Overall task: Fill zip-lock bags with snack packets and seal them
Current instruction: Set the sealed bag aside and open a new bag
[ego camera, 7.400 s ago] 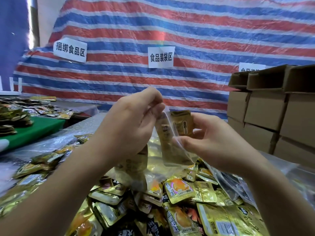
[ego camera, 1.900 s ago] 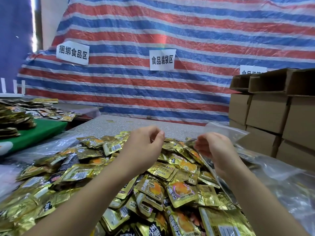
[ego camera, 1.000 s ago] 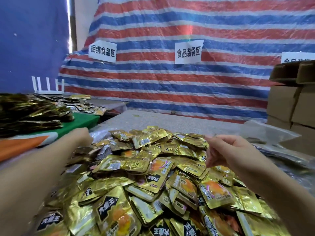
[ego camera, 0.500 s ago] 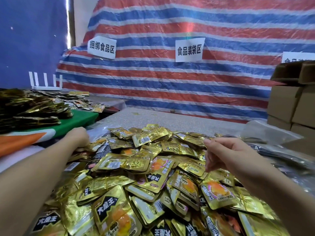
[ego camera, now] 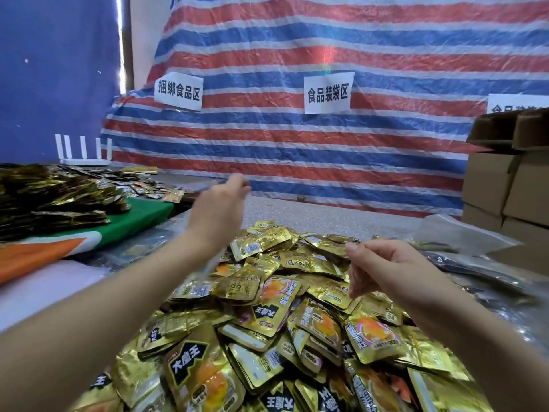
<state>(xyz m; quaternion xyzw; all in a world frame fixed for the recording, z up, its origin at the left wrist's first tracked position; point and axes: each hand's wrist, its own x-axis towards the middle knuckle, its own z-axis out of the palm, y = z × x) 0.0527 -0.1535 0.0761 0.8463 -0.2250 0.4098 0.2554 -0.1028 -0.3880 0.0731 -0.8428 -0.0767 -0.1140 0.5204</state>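
The step in hand looks like fetching a fresh bag and the next packets. The left hand is raised above the far left edge of the heap of shiny gold foil snack packets, blurred by motion; its fingers seem to pinch something small at the tips, but I cannot tell whether it holds anything. The right hand hovers just above the heap's right side with fingers loosely curled and nothing visible in it.

To do this well, 1 hand should take a single clear plastic zip-lock bag from the crumpled transparent ones lying at the right of the heap, hold its mouth wide, and let the other hand slide flat packets in without creasing the zip track. Press the seal from 1 end to the other.

The clear bags are hard to separate by eye, so their number is uncertain. The stacked brown cardboard boxes are cut off at the right edge. Whether a filled bag lies among the dark gold bundles on the green cloth at left is unclear.
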